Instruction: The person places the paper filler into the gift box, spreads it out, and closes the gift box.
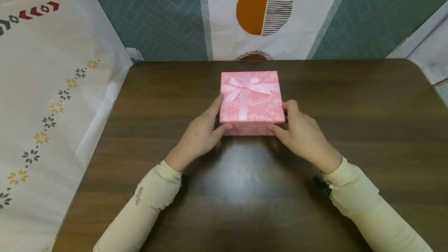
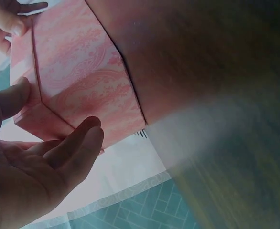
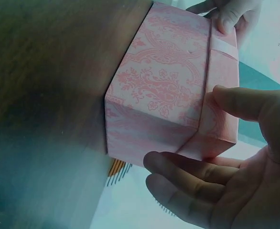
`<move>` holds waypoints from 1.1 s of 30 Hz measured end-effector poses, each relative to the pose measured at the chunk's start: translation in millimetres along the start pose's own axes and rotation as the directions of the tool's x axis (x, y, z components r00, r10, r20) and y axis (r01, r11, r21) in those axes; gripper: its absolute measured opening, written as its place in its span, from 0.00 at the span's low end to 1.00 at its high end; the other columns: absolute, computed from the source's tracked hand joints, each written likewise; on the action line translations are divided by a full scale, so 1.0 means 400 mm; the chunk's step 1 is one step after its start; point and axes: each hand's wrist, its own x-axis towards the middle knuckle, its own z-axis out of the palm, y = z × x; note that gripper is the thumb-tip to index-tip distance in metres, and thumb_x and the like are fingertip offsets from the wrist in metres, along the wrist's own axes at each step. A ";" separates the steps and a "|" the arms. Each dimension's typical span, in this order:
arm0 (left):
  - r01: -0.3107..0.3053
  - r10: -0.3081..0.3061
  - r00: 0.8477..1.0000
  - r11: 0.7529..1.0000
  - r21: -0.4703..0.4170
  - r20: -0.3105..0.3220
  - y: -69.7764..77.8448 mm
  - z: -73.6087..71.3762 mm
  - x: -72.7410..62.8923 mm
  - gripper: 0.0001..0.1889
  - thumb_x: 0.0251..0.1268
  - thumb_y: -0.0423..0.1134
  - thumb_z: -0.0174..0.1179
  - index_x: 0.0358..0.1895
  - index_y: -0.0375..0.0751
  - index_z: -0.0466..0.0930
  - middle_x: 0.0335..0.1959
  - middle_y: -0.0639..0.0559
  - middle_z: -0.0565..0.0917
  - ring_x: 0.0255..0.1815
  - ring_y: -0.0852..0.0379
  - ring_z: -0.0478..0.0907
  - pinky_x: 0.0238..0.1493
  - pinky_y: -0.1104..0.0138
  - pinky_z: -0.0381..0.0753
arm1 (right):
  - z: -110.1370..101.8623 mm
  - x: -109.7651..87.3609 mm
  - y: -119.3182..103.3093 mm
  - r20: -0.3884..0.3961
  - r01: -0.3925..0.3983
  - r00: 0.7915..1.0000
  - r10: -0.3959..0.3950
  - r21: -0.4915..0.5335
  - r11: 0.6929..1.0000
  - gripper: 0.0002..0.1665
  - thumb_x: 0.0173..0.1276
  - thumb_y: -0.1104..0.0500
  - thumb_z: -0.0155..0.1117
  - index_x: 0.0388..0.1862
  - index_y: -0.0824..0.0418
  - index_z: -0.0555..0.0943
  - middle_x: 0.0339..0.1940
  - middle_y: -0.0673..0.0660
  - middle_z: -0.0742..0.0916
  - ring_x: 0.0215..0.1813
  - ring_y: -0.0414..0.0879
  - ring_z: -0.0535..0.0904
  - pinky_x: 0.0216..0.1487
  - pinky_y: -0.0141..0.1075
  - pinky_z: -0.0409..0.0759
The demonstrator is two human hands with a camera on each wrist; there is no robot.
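Observation:
A pink patterned gift box (image 1: 260,110) sits on the table in the head view, a pale pink ribbon bow (image 1: 243,86) on its top. Along the box's left side lie the fingers of my left hand (image 1: 197,135), its thumb at the front left corner. My right hand (image 1: 308,137) grips the opposite side the same way, thumb at the front right corner. In the right wrist view the lid (image 3: 222,71) fits over the box body (image 3: 159,71), with a thin seam between them. Both thumbs press the lid's front wall.
The dark wooden table (image 1: 241,201) spreads out around the box. Behind its far edge hangs a patterned cloth (image 1: 168,18). A white cloth with flower motifs (image 1: 70,135) lies along the left edge. A small black object (image 1: 320,186) shows by the right cuff.

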 end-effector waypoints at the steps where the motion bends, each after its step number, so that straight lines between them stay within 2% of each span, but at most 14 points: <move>1: -0.002 0.002 1.000 1.000 0.009 0.004 -0.001 0.001 0.001 0.46 0.71 0.49 0.64 0.83 0.47 0.44 0.78 0.46 0.61 0.72 0.45 0.67 0.68 0.50 0.68 | 0.002 0.000 0.001 -0.005 0.015 1.000 -0.015 -0.012 1.000 0.37 0.67 0.54 0.73 0.63 0.68 0.62 0.44 0.65 0.84 0.32 0.53 0.75 0.33 0.45 0.75; 5: -0.019 0.018 1.000 0.999 0.042 0.022 -0.009 0.004 0.004 0.46 0.72 0.49 0.64 0.83 0.46 0.44 0.78 0.45 0.61 0.70 0.43 0.70 0.66 0.50 0.70 | 0.003 -0.002 0.005 -0.007 0.052 0.999 -0.053 -0.054 0.997 0.36 0.66 0.54 0.74 0.60 0.69 0.64 0.38 0.63 0.84 0.28 0.51 0.74 0.31 0.44 0.74; 9: -0.038 0.036 0.999 0.997 0.061 0.026 -0.014 0.005 0.004 0.45 0.71 0.47 0.64 0.83 0.44 0.46 0.77 0.43 0.63 0.68 0.43 0.72 0.65 0.50 0.71 | -0.003 -0.005 0.009 0.036 0.051 0.998 -0.049 -0.069 0.996 0.34 0.65 0.52 0.75 0.57 0.67 0.65 0.35 0.61 0.84 0.28 0.50 0.74 0.29 0.43 0.74; 14: -0.054 0.052 0.998 0.995 0.078 0.024 -0.013 0.006 0.005 0.45 0.70 0.47 0.65 0.82 0.43 0.48 0.76 0.43 0.64 0.65 0.42 0.75 0.63 0.50 0.73 | -0.021 -0.003 0.016 0.100 0.036 0.995 -0.030 -0.069 0.997 0.34 0.66 0.50 0.74 0.57 0.65 0.65 0.46 0.66 0.85 0.40 0.55 0.82 0.36 0.47 0.78; 17: -0.047 0.044 0.999 0.995 0.087 0.026 -0.010 0.008 0.008 0.45 0.71 0.48 0.65 0.82 0.43 0.48 0.76 0.43 0.64 0.64 0.42 0.76 0.62 0.50 0.74 | -0.030 0.000 0.023 0.122 0.023 0.992 -0.016 -0.064 0.998 0.33 0.67 0.49 0.73 0.58 0.64 0.65 0.50 0.68 0.85 0.47 0.58 0.83 0.41 0.52 0.80; 21: -0.039 0.035 0.999 0.995 0.094 0.041 -0.011 0.010 0.014 0.46 0.72 0.51 0.63 0.83 0.44 0.45 0.77 0.44 0.62 0.65 0.42 0.75 0.61 0.49 0.74 | -0.036 0.005 0.032 0.143 -0.005 0.990 0.013 -0.055 0.998 0.32 0.68 0.48 0.71 0.58 0.64 0.67 0.53 0.68 0.84 0.49 0.59 0.82 0.44 0.54 0.79; 24: -0.068 0.062 0.996 0.992 0.108 0.063 -0.021 0.006 0.020 0.46 0.72 0.54 0.61 0.83 0.45 0.43 0.78 0.45 0.60 0.69 0.43 0.71 0.65 0.50 0.71 | -0.038 0.010 0.040 0.167 -0.014 0.986 0.024 -0.060 0.998 0.32 0.69 0.46 0.71 0.58 0.64 0.69 0.54 0.67 0.84 0.51 0.59 0.81 0.46 0.55 0.79; 26: -0.110 0.099 0.992 0.984 0.144 0.080 -0.039 0.000 0.024 0.48 0.72 0.57 0.61 0.83 0.45 0.42 0.79 0.44 0.57 0.72 0.44 0.67 0.68 0.48 0.67 | -0.042 0.015 0.049 0.200 0.000 0.980 0.016 -0.081 0.997 0.33 0.69 0.45 0.70 0.61 0.64 0.70 0.57 0.66 0.83 0.54 0.60 0.80 0.50 0.57 0.78; 29: -0.173 0.156 0.984 0.955 0.243 0.088 -0.077 -0.018 0.029 0.52 0.68 0.63 0.60 0.84 0.47 0.38 0.81 0.45 0.54 0.77 0.46 0.60 0.73 0.46 0.56 | -0.052 0.019 0.075 0.273 0.026 0.962 0.013 -0.138 0.990 0.40 0.69 0.44 0.70 0.69 0.66 0.69 0.65 0.69 0.78 0.64 0.65 0.74 0.59 0.63 0.72; 31: -0.187 0.172 0.982 0.933 0.306 0.076 -0.105 -0.033 0.032 0.54 0.66 0.67 0.60 0.84 0.50 0.36 0.82 0.45 0.51 0.79 0.47 0.54 0.74 0.43 0.50 | -0.063 0.023 0.099 0.318 0.033 0.948 0.029 -0.186 0.982 0.45 0.69 0.43 0.69 0.74 0.67 0.65 0.71 0.74 0.70 0.70 0.70 0.66 0.64 0.68 0.65; 33: -0.180 0.174 0.984 0.916 0.359 0.051 -0.131 -0.052 0.033 0.56 0.64 0.69 0.60 0.84 0.52 0.36 0.82 0.45 0.49 0.79 0.46 0.52 0.74 0.42 0.47 | -0.074 0.026 0.127 0.332 0.021 0.942 0.057 -0.226 0.974 0.48 0.70 0.40 0.67 0.76 0.68 0.62 0.75 0.77 0.62 0.73 0.75 0.56 0.65 0.72 0.57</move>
